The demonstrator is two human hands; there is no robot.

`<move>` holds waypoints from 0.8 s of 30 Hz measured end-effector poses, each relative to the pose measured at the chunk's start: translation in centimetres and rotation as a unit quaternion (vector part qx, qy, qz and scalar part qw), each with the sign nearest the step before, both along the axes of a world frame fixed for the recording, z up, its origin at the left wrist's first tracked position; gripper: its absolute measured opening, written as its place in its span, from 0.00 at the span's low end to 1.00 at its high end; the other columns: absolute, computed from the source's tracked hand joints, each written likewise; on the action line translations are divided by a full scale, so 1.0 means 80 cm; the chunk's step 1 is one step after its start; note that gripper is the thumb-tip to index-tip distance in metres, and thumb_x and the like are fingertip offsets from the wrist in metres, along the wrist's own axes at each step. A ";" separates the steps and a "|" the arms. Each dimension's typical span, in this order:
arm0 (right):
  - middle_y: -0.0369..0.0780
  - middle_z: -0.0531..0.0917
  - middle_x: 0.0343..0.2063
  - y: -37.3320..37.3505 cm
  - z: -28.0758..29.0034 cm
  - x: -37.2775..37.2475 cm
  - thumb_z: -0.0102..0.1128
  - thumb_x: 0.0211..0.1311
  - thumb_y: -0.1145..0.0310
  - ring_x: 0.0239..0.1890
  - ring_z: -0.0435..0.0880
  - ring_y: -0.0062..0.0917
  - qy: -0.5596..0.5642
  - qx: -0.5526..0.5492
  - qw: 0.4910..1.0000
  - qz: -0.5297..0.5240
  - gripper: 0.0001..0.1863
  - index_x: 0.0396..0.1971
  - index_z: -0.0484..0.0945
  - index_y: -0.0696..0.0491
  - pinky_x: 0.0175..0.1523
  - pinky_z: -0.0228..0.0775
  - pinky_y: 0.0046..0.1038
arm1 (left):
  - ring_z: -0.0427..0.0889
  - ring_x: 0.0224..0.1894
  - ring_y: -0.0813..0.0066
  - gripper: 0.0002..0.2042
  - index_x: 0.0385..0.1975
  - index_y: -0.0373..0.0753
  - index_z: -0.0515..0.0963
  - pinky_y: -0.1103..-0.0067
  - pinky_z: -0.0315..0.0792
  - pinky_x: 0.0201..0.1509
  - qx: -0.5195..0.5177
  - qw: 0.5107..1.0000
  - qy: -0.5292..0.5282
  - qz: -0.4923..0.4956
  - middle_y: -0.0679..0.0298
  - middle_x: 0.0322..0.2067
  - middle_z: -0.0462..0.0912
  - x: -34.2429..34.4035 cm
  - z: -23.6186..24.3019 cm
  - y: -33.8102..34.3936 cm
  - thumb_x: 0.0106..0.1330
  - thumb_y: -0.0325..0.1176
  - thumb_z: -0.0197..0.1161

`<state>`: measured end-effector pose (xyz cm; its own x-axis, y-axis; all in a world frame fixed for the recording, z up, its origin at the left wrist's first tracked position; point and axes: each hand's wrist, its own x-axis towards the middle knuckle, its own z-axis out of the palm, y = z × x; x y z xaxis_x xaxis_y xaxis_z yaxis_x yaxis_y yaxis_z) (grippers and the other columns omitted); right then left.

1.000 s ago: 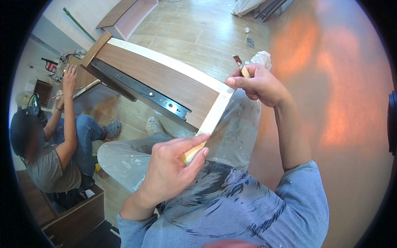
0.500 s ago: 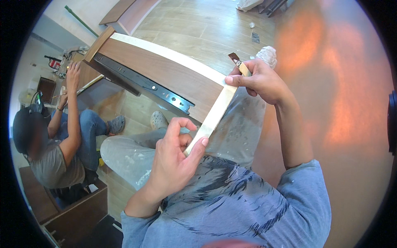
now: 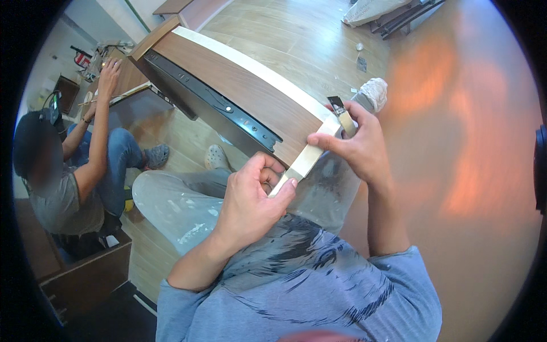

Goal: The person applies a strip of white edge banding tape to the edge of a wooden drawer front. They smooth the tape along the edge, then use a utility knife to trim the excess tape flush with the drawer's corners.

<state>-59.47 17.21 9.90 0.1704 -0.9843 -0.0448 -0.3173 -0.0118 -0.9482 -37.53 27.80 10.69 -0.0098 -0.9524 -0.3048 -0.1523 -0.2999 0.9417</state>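
Observation:
A wood-coloured drawer point(image 3: 245, 85) with a black metal slide point(image 3: 213, 102) on its side rests in front of my knees. A pale strip of tape point(image 3: 308, 158) crosses its near end. My left hand point(image 3: 250, 191) pinches the strip's lower end between thumb and fingers, beside the drawer's near corner. Higher up, my right hand point(image 3: 362, 142) has its thumb on the strip. Between its fingers is also a narrow cream-coloured piece point(image 3: 346, 122) with a dark flat tip; its kind is unclear. Another pale band point(image 3: 250, 62) runs along the drawer's long upper edge.
At the left a person point(image 3: 71, 176) in a dark cap sits with raised hands by another wooden piece point(image 3: 128, 80). A brown open box point(image 3: 91, 279) stands at lower left. A wrapped bundle point(image 3: 373, 11) lies on the tiled floor at the top.
My right hand has slid down along the strip toward my left hand, and its thumb is nearer the left fingers. The drawer appears slightly farther right in view.

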 end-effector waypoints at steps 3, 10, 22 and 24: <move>0.47 0.91 0.45 0.017 -0.003 0.009 0.96 0.39 0.53 0.50 0.89 0.30 0.006 -0.063 0.998 -0.018 0.47 0.58 0.84 0.65 0.58 0.81 0.34 | 0.88 0.23 0.77 0.15 0.46 0.28 0.77 0.78 0.77 0.28 0.004 1.000 0.007 0.008 0.59 0.26 0.88 -0.002 0.000 0.000 0.71 0.33 0.73; 0.54 0.88 0.55 0.032 0.014 0.014 0.97 0.34 0.51 0.62 0.86 0.39 0.138 -0.130 0.982 -0.006 0.62 0.71 0.75 0.65 0.66 0.78 0.39 | 0.83 0.26 0.81 0.15 0.47 0.30 0.78 0.78 0.75 0.33 -0.006 1.000 -0.021 -0.012 0.60 0.26 0.88 0.002 0.000 -0.004 0.70 0.33 0.74; 0.41 0.80 0.46 0.098 0.051 -0.011 0.68 0.70 0.83 0.36 0.82 0.20 0.065 -0.128 0.990 -0.007 0.23 0.64 0.84 0.60 0.41 0.79 0.26 | 0.82 0.24 0.76 0.12 0.47 0.32 0.79 0.76 0.74 0.34 -0.004 0.998 0.055 -0.026 0.59 0.22 0.88 0.008 0.002 0.004 0.73 0.33 0.71; 0.40 0.80 0.42 0.121 0.052 -0.001 0.65 0.70 0.86 0.33 0.81 0.19 0.082 -0.151 0.984 0.038 0.20 0.60 0.87 0.59 0.37 0.77 0.24 | 0.81 0.22 0.75 0.11 0.45 0.32 0.79 0.76 0.74 0.32 -0.005 0.999 0.029 -0.031 0.60 0.21 0.88 0.008 0.001 0.004 0.74 0.33 0.70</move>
